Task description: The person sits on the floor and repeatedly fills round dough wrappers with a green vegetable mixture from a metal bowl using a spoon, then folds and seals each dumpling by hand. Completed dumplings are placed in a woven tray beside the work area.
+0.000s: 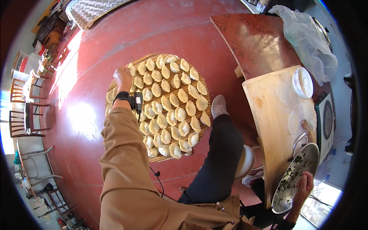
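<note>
Over the left rim of a round tray of thin stalks [115, 85], my left hand [123, 78] is curled close to a dumpling [132, 69]. Its fingertips are turned away, so whether they pinch a dumpling is hidden. Rows of pale uncooked dumplings [171, 117] cover much of the tray. At the lower right, my right hand [305, 183] has bent fingers at the edge of a steel pan [276, 201]. Chopped greens [287, 178] cling to the pan's inside. The view does not settle whether that hand grips the pan.
A floury wooden board [267, 109] carries round wrappers [293, 122], a rolling pin [306, 126] and a white bowl [302, 82]. Behind it lie a reddish panel [258, 43] and a plastic bag [307, 37]. Chairs [28, 118] stand far left. A cable [161, 181] hangs below the tray.
</note>
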`<control>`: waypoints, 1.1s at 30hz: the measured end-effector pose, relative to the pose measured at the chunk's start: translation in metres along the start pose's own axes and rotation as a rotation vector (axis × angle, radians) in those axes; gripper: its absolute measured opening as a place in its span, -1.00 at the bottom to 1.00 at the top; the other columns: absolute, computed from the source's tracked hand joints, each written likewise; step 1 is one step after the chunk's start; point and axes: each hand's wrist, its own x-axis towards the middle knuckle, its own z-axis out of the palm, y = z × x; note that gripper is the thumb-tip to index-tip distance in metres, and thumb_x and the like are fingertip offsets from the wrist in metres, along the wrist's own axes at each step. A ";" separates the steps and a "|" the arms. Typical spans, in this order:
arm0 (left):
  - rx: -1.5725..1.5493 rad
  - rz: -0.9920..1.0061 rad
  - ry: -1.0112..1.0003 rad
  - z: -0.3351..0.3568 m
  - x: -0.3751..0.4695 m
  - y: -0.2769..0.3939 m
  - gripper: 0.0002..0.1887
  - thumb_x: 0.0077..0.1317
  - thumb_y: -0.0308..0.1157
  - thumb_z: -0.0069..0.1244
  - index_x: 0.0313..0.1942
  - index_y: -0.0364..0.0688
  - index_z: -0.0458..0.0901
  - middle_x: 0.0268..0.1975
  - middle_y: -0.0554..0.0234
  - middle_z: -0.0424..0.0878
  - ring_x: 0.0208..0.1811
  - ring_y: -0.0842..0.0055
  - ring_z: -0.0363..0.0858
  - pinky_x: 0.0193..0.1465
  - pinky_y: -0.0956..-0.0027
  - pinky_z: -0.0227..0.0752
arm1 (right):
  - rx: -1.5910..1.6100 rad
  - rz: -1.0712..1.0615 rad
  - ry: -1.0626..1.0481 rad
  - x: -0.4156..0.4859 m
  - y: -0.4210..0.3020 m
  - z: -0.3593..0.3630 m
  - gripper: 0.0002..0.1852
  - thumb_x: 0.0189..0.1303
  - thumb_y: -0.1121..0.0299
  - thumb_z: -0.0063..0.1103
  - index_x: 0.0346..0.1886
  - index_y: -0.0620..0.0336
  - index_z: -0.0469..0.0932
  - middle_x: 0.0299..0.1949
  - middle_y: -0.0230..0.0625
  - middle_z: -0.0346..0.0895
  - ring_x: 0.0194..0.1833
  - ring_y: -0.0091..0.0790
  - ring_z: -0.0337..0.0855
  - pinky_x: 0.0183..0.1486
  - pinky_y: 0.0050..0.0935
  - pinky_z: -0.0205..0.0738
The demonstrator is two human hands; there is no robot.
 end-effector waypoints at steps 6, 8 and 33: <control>0.076 0.027 -0.014 0.008 0.010 -0.021 -0.72 0.25 -0.27 0.03 -0.38 -0.33 0.72 -0.31 -0.31 0.69 -0.16 -0.14 0.68 -0.03 -0.01 0.52 | -0.053 0.031 -0.011 0.005 -0.002 0.005 -0.84 0.46 0.37 0.02 -0.12 0.22 0.57 -0.51 -0.56 0.25 -0.46 -0.69 0.21 -0.40 -0.66 0.07; 0.149 0.022 0.041 0.011 0.021 -0.039 -0.71 0.29 -0.26 -0.02 -0.35 -0.30 0.72 -0.28 -0.27 0.69 -0.14 -0.11 0.67 -0.01 0.00 0.51 | -0.052 0.012 -0.029 0.006 -0.004 0.002 -0.84 0.44 0.38 0.03 -0.13 0.23 0.57 -0.48 -0.55 0.28 -0.46 -0.68 0.22 -0.39 -0.65 0.08; -0.017 0.823 -0.692 0.064 -0.311 0.447 -0.73 0.26 -0.23 0.08 -0.19 -0.26 0.69 -0.12 -0.08 0.73 -0.02 0.06 0.67 0.04 0.08 0.52 | -0.434 -0.326 -0.553 -0.062 0.048 -0.037 -0.67 0.20 0.49 0.11 0.01 -0.05 0.67 -0.33 -0.16 0.50 -0.31 0.02 0.62 -0.26 -0.11 0.49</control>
